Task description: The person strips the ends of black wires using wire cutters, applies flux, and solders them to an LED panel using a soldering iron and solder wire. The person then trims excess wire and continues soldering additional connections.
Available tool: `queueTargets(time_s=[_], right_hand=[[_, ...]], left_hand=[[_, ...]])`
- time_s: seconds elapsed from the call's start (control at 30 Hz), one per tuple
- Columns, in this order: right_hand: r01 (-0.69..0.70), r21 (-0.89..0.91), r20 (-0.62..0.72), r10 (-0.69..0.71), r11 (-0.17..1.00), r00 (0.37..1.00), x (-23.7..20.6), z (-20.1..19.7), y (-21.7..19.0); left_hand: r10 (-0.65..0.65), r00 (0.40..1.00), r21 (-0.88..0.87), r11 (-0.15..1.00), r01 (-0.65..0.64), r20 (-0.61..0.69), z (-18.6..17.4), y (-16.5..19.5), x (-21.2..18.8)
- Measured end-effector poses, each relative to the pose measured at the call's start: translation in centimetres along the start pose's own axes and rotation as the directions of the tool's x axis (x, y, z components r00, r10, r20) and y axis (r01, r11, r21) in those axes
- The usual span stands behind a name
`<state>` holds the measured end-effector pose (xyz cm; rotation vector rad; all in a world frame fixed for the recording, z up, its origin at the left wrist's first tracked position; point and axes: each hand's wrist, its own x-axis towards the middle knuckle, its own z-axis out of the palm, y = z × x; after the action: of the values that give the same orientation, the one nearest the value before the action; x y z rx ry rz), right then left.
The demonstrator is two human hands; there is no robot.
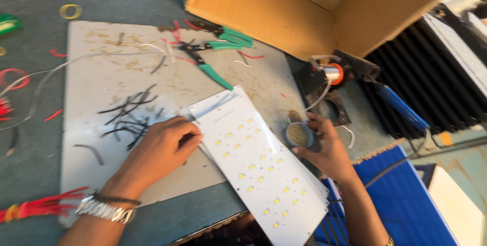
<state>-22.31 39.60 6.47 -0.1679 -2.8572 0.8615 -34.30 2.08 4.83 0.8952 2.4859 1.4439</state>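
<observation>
Head view: left hand (161,147) on LED board (258,167)

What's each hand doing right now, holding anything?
Left hand: curled, fingertips pressing the edge of the white LED board, not gripping it.
Right hand: closed around a small round tin.

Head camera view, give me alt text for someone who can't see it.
A person's left hand rests on the edge of a white rectangular panel dotted with small yellow LED chips, while the right hand touches a small round tin beside it. Green-handled pliers, black wire offcuts and an open cardboard box lie beyond.
</observation>
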Motion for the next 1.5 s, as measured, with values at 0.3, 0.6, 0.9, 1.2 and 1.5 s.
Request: queueTargets(time_s=[0.3, 0.6, 0.9, 1.2, 1.5], right_hand=[[0.329, 0.500, -0.083, -0.334, 0.801, 0.939, 3.3, 3.0, -9.2], [0.434, 0.155, 0.102, -0.451, 0.887, 0.887, 5.5, 9.0, -14.9], [0.500, 0.059, 0.116, -0.503, 0.864, 0.856, 6.1, 10.3, -14.6], [0.473, 0.084, 0.084, -0.480, 0.877, 0.873, 6.1, 10.3, -14.8], [0.459, 0.085, 0.085, -0.466, 0.884, 0.881, 6.1, 10.4, -15.0]], left_hand=[[0.182, 0.978, -0.070, 0.979, -0.189, -0.100, -0.7, -1.4, 0.1], [0.006, 1.000, -0.169, 0.986, -0.003, 0.020, -2.4, -1.7, 0.2], [0.131, 0.987, -0.089, 0.986, -0.139, -0.090, -1.6, -3.5, 0.5], [0.109, 0.991, -0.085, 0.990, -0.115, -0.074, -1.8, -3.2, 0.5], [0.133, 0.987, -0.072, 0.988, -0.139, -0.087, -1.5, -3.4, 0.5]])
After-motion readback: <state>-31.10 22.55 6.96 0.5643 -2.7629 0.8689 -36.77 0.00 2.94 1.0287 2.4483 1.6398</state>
